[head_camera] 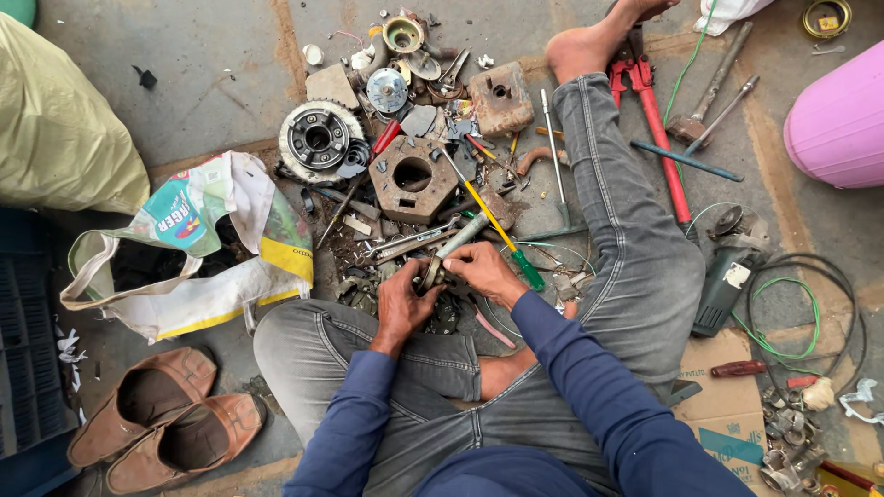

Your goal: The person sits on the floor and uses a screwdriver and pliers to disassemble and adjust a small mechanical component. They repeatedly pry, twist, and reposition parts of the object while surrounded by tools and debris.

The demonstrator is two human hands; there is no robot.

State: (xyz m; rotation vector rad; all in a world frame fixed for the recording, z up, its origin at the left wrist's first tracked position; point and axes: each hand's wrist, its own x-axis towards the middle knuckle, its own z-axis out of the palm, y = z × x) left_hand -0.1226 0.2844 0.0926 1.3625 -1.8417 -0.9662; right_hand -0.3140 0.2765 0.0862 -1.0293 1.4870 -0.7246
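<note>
probably heavy, stiff and greasy for its size, that small round metal part point(431, 273) over the scrap-strewn floor point(212, 74), pinched at its rim by left hand point(402, 304) and right hand point(481, 269), both clenched on it.

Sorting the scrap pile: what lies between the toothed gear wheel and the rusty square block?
In the head view, between the toothed gear wheel and the rusty square block lie a small silver disc and grey scrap pieces.
</note>
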